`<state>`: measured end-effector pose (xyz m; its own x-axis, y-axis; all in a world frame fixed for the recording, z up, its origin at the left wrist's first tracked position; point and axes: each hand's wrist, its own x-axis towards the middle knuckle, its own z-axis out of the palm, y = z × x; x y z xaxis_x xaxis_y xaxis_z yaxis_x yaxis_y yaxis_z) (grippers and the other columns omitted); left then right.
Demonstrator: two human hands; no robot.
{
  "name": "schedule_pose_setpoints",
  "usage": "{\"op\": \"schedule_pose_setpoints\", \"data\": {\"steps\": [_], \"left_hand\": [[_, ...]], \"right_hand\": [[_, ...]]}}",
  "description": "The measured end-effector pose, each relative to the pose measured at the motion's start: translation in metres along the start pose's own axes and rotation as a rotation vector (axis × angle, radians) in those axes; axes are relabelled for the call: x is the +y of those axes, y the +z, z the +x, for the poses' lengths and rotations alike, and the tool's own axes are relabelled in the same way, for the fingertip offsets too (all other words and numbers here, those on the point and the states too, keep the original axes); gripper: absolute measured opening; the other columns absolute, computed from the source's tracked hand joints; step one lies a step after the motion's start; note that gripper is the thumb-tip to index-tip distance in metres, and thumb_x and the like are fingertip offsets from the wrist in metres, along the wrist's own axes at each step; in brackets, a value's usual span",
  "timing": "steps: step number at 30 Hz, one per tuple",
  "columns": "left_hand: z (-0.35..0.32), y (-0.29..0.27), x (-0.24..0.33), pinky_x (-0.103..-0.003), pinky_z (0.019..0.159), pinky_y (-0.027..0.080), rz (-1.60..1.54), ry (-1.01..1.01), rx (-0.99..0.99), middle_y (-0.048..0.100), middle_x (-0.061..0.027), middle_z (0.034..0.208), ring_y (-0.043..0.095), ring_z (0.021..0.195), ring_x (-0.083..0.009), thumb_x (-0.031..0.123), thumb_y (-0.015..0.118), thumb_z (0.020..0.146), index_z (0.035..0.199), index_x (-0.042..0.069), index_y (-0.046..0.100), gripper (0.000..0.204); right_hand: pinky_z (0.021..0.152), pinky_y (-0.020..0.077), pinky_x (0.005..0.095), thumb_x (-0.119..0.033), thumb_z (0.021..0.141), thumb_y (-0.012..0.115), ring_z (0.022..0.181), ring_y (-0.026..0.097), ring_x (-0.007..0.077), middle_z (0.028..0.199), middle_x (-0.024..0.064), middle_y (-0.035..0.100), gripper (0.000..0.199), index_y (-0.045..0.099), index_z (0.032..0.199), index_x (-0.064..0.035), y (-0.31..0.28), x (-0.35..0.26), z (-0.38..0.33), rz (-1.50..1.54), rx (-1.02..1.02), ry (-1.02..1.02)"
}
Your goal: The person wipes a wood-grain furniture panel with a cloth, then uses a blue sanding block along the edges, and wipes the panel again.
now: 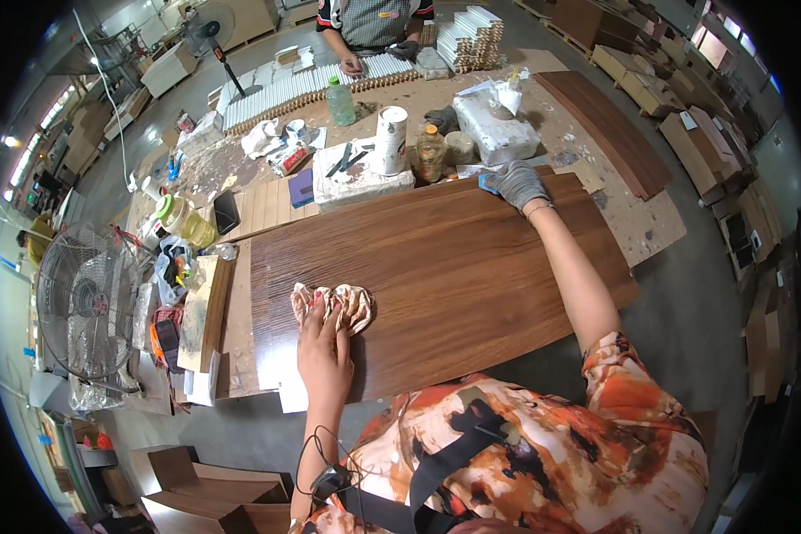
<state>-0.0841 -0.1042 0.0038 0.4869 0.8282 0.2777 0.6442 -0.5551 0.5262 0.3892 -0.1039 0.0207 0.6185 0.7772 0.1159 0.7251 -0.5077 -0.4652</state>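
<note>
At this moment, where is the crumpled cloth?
In the head view, the cloth lies on the left part of the brown board, under the person's left hand.

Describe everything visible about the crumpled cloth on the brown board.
The cloth is pale cream with pinkish-brown markings, soft and fabric-like, bunched into loose folds and creases. It lies on the left part of the wood-grained brown board, away from its edges. The left grip, a bare hand, rests on it with fingers extended, hiding some of it; folds show on both sides.
</note>
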Motion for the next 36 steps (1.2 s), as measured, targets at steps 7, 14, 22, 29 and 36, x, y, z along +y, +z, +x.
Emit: {"op": "schedule_pose_setpoints", "data": {"steps": [7, 14, 22, 29, 36], "left_hand": [[0.007, 0.001, -0.007, -0.047, 0.114, 0.042, -0.044, -0.006, 0.0, 0.056, -0.0174, 0.15, 0.054, 0.135, -0.0402, 0.012, 0.058, 0.1, 0.132, 0.007, 0.069, 0.034], [0.007, 0.0, -0.005, -0.043, 0.112, 0.044, -0.014, 0.005, 0.027, 0.056, -0.0142, 0.152, 0.055, 0.136, -0.0376, 0.011, 0.054, 0.101, 0.133, 0.009, 0.07, 0.036], [0.005, -0.001, -0.005, -0.045, 0.113, 0.043, -0.035, -0.035, 0.024, 0.058, -0.0161, 0.149, 0.054, 0.136, -0.0381, 0.011, 0.059, 0.099, 0.131, 0.007, 0.07, 0.034], [0.007, 0.002, -0.004, -0.045, 0.113, 0.044, -0.032, -0.034, 0.026, 0.058, -0.0166, 0.149, 0.054, 0.136, -0.0378, 0.011, 0.06, 0.099, 0.131, 0.007, 0.069, 0.034], [0.008, 0.001, -0.003, -0.044, 0.114, 0.043, -0.035, -0.031, 0.012, 0.058, -0.0159, 0.149, 0.054, 0.137, -0.0369, 0.011, 0.059, 0.1, 0.132, 0.007, 0.069, 0.033]], "right_hand": [[0.082, 0.0578, 0.0454, -0.056, 0.077, 0.072, 0.083, 0.071, 0.0416, 0.08, 0.028, 0.071, 0.057, 0.076, 0.078, 0.0018, 0.038, -0.042, 0.002, -0.037, -0.037, -0.15], [0.086, 0.0577, 0.0472, -0.053, 0.074, 0.076, 0.097, 0.071, 0.0425, 0.101, 0.026, 0.074, 0.064, 0.074, 0.115, -0.0038, -0.001, 0.036, 0.007, -0.005, 0.039, -0.034], [0.085, 0.0584, 0.0478, -0.045, 0.08, 0.075, 0.098, 0.071, 0.0432, 0.106, 0.0281, 0.072, 0.051, 0.074, 0.106, -0.0009, -0.021, -0.004, -0.001, -0.119, -0.05, -0.09], [0.092, 0.0571, 0.0498, -0.056, 0.077, 0.07, 0.103, 0.07, 0.0455, 0.111, 0.0304, 0.071, 0.066, 0.073, 0.115, -0.0029, -0.008, 0.061, 0.029, -0.277, -0.03, 0.0], [0.098, 0.052, 0.0468, -0.05, 0.092, 0.06, 0.111, 0.066, 0.0389, 0.119, 0.0198, 0.071, 0.044, 0.077, 0.112, -0.0153, -0.037, 0.209, 0.067, -0.521, 0.078, 0.003]]}}
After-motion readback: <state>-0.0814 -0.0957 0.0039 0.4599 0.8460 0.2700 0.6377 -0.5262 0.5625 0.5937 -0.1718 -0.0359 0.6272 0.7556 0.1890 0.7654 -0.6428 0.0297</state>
